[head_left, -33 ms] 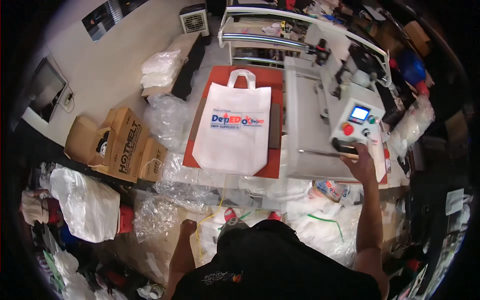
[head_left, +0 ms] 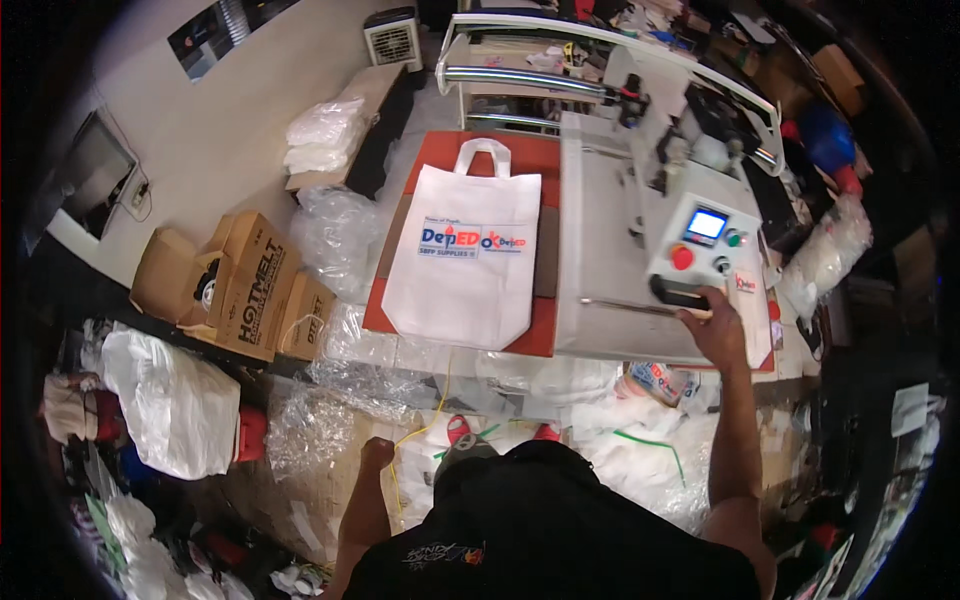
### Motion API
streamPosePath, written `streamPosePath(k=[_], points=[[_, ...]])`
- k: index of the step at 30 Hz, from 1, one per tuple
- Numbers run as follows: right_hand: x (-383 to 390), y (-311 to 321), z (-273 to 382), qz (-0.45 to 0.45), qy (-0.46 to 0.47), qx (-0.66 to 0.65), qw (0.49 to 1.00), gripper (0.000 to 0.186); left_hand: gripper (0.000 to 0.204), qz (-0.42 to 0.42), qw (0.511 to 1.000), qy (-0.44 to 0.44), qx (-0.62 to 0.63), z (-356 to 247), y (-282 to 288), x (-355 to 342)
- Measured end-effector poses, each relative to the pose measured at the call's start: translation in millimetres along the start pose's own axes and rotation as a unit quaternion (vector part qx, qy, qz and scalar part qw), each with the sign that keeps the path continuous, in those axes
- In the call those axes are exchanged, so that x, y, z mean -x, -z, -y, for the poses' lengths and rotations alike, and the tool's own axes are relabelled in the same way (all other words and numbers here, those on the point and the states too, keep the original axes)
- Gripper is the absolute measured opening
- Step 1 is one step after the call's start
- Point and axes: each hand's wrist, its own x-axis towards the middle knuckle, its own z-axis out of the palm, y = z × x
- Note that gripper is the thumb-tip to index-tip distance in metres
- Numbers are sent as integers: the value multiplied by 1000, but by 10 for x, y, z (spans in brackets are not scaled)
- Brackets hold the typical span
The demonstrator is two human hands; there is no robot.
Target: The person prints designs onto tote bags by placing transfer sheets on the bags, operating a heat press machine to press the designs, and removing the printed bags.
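My right hand [head_left: 718, 335] grips the black handle [head_left: 682, 293] at the front of a heat press. The press's wide grey plate [head_left: 615, 250] and white control box [head_left: 708, 238] with a lit screen stand above the right bed. On the left bed, a red-orange pad [head_left: 545, 335], a white cloth tote bag [head_left: 465, 295] lies flat, loop handle toward the back. A blue and red print crosses its middle. Beneath the press head, part of another printed white piece [head_left: 745, 285] shows at the right. My left hand [head_left: 377, 453] hangs low, curled into a fist, touching nothing visible.
Brown cardboard boxes [head_left: 235, 295] stand to the left, beside crumpled clear plastic [head_left: 335, 235]. White packs [head_left: 325, 135] lie on a bench behind. A chrome rail [head_left: 525, 82] spans the back. Plastic sheeting [head_left: 640, 460] and a yellow cord [head_left: 425, 430] lie near my feet.
The press head, with its control box and handle, has shifted slightly left, uncovering more of the white piece on the right. My right hand moved with it; my left hand stayed put.
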Motion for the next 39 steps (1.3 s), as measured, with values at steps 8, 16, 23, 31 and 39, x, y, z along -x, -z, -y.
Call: streamPosePath(k=[8,16,23,31,39], points=[[-214,-817,541,-42,270,-37,961,37,18,-114,992,-54,9,-872,-495,979],[-361,-1282,1358,63,373,-77,922,59,21,-32,998,-29,-44,-891,-1819,2354],[-279,-1515,1809,40,410,-105,905,62,22,80,995,62,-7,-933,-2619,3442],[761,-1092,575,-7,274,-210,939,47,26,152,926,211,273,-730,-3624,4016],[1000,-498,-1993,-93,175,-106,974,34,29,122,987,-60,-89,-673,-2939,3042]])
